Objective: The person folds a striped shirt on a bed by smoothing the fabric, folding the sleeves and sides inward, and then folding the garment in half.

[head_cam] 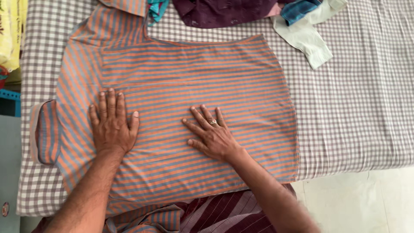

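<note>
On striped shirt (pixel 194 77) (cotton, prob.): both hands flat.

Both hands lie flat on the striped shirt (pixel 194 77), which covers the middle of the checked bedsheet (pixel 353 108). To the right of the shirt the sheet is bare — open room out to the near edge. Far off, a dark maroon cloth (pixel 224 13), a blue plaid piece (pixel 299 9) and a pale green garment (pixel 308 39) crowd the far side — blocking passage there.

Single head view, looking steeply down, close over striped shirt (pixel 194 99) on checked bedsheet (pixel 353 108).
</note>
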